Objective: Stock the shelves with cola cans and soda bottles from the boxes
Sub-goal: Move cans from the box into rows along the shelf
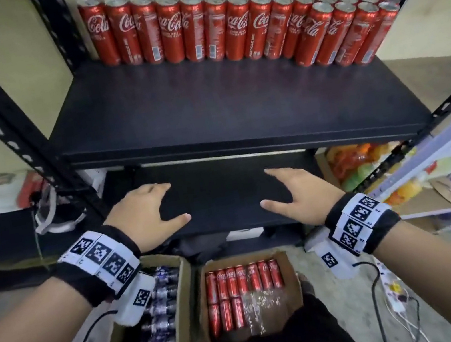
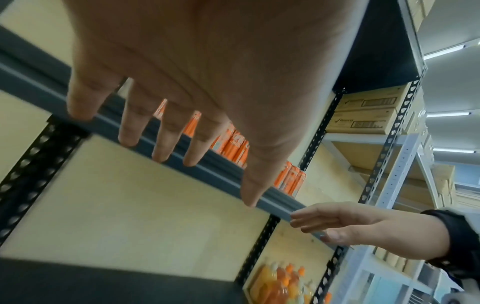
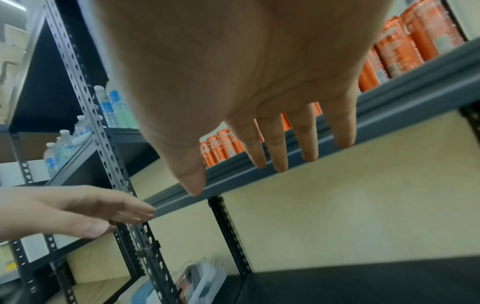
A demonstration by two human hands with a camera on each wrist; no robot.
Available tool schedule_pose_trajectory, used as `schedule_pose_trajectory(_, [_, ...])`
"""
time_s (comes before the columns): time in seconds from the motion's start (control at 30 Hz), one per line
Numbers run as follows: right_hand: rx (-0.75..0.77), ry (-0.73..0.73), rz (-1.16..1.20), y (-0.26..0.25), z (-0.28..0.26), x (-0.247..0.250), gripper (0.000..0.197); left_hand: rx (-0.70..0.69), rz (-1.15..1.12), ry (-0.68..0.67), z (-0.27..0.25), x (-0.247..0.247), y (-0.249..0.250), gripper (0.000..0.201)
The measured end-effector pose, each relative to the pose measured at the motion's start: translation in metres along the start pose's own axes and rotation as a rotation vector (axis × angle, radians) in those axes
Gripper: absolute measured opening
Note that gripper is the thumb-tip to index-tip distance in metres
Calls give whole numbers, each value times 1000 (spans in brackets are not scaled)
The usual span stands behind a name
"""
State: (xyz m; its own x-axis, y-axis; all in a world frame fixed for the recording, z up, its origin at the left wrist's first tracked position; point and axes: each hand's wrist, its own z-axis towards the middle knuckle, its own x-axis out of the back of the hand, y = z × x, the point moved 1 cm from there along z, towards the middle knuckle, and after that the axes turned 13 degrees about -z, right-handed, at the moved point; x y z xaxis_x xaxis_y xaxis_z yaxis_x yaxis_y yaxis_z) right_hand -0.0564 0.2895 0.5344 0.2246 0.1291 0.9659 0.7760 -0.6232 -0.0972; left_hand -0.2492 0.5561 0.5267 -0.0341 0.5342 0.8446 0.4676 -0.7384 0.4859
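Both hands are empty with fingers spread: the left hand [image 1: 147, 214] and right hand [image 1: 302, 192] hover over the bare lower shelf [image 1: 223, 198]. Below them, the box of cola cans [image 1: 244, 291] is still partly full and the box of soda bottles [image 1: 157, 318] looks untouched. A row of cans [image 1: 239, 31] already lines the upper shelf [image 1: 207, 107], so much stocking remains.
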Motion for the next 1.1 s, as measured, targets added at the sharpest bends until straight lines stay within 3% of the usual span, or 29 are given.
schedule_pose_trajectory(0.23, [-64, -342, 72, -5, -36, -63, 86, 177, -71, -289, -28, -68, -25, 87])
schedule_pose_trajectory(0.37, [-60, -493, 88, 8, -50, -101, 79, 227, 21, -353, -31, -112, -35, 93])
schedule_pose_trajectory(0.47, [-71, -549, 93, 22, -59, -128, 66, 275, -12, -411, -32, -149, -36, 93])
schedule_pose_trajectory(0.6, [-99, -687, 117, 43, -68, -162, 60, 374, -32, -528, -36, -191, -20, 72])
schedule_pose_trajectory(0.73, [-144, -768, 90, 68, -75, -204, 61, 477, -2, -601, -36, -238, -20, 74])
schedule_pose_trajectory(0.83, [-175, -823, 118, 83, -79, -237, 67, 491, 39, -646, -33, -284, -35, 76])
schedule_pose_trajectory(0.93, [-179, -877, 153, 92, -84, -268, 61, 625, -9, -737, -35, -345, -80, 62])
schedule_pose_trajectory(1.0, [-169, -904, 161, 93, -88, -286, 58, 633, -32, -771, -43, -377, -104, 62])
schedule_pose_trajectory(1.07, [-154, -913, 145, 95, -92, -313, 62, 619, -18, -797, -53, -375, -85, 63])
schedule_pose_trajectory(1.1, [-173, -921, 134, 99, -93, -329, 71, 618, -20, -795, -57, -366, -66, 55])
